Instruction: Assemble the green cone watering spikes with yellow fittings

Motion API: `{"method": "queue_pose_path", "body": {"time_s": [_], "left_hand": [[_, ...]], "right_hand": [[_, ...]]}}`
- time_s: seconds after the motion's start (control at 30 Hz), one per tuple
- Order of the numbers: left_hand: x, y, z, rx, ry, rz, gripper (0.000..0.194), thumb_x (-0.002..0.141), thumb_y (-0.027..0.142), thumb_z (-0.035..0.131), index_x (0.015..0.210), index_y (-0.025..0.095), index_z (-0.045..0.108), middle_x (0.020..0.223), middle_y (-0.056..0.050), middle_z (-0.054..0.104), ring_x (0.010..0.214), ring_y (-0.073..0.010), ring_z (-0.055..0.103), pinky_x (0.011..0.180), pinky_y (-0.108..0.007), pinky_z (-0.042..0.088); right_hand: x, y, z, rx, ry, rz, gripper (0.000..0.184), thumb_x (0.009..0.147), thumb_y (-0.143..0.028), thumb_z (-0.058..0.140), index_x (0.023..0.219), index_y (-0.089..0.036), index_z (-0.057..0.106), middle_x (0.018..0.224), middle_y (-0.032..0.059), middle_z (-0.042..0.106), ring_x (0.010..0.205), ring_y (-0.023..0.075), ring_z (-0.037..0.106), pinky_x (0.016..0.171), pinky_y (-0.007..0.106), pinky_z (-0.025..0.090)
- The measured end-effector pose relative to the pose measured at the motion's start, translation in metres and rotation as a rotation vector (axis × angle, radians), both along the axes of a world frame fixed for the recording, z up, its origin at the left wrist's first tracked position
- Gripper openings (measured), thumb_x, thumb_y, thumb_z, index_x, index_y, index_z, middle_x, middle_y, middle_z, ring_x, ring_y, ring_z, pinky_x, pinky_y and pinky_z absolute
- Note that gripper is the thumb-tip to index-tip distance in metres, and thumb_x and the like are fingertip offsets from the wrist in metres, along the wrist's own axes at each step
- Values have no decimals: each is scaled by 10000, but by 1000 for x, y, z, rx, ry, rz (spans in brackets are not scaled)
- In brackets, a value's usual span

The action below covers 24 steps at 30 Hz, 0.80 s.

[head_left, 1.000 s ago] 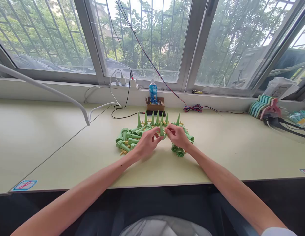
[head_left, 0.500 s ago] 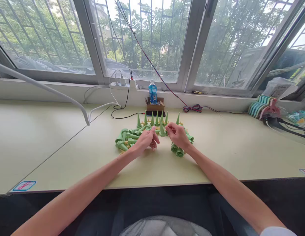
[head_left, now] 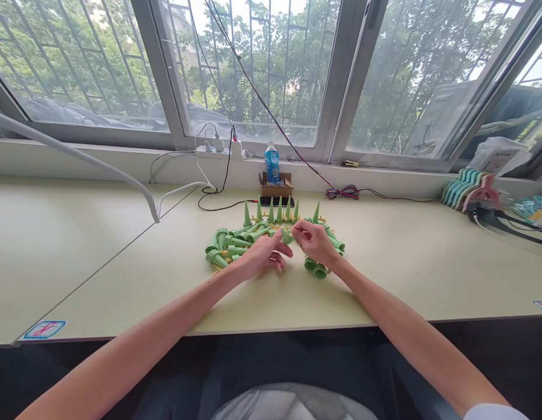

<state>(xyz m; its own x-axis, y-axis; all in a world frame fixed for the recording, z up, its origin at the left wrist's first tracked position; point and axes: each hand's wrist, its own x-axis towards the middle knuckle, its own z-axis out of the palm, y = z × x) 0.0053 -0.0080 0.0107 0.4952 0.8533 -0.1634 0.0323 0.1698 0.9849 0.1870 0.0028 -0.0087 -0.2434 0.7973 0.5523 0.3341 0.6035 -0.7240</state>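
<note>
My left hand (head_left: pixel 271 254) is at the middle of the table, its thumb and forefinger around a green plastic spike (head_left: pixel 287 236) that leans toward it. The spike's tip is hidden or blurred, and the other fingers hang loosely below. Just to the right, my right hand (head_left: pixel 313 238) has its fingertips pinched together; what lies in them is too small to tell. Several green spikes (head_left: pixel 279 211) stand upright in a row behind the hands. More spikes (head_left: pixel 235 242) with yellow fittings lie heaped left of my left hand. Below my right hand, green caps or spike bases (head_left: pixel 320 270) face me.
Behind the row are a dark phone (head_left: pixel 277 202) on a cable and a small cardboard box (head_left: pixel 276 188) with a blue bottle (head_left: pixel 272 163). A bundled cable (head_left: pixel 343 192) lies at the back. Coloured hangers (head_left: pixel 465 189) sit at the right. A white tube (head_left: pixel 100 154) crosses the left.
The spike between my hands stood upright and now tilts toward my left hand. My left hand has moved slightly right onto it. My right hand has shifted slightly left, still pinched.
</note>
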Motion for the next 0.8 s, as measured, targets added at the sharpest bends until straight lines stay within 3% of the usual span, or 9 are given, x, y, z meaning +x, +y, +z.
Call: {"method": "queue_pose_path", "body": {"time_s": [0.17, 0.53, 0.8], "left_hand": [[1, 0, -1, 85, 40, 28, 567, 751, 663, 616, 778, 96, 624, 941, -114, 650, 528, -105, 585, 508, -264, 492], [-2, 2, -5, 458, 90, 101, 401, 695, 462, 753, 660, 169, 482, 674, 9, 566, 510, -107, 574, 460, -230, 470], [-1, 3, -8, 580, 116, 196, 349, 677, 444, 770, 750, 159, 583, 741, -6, 590, 474, -89, 533, 407, -220, 439]], "right_hand": [[0, 0, 1, -7, -14, -23, 260, 916, -400, 487, 763, -192, 516, 581, -28, 487, 504, 98, 429, 507, 226, 363], [-1, -4, 6, -27, -53, -35, 280, 926, -388, 477, 725, -194, 499, 537, -30, 488, 465, 97, 405, 484, 229, 341], [-1, -5, 7, -34, -57, -38, 295, 943, -359, 426, 704, -194, 480, 543, -25, 498, 472, 101, 429, 496, 229, 359]]}}
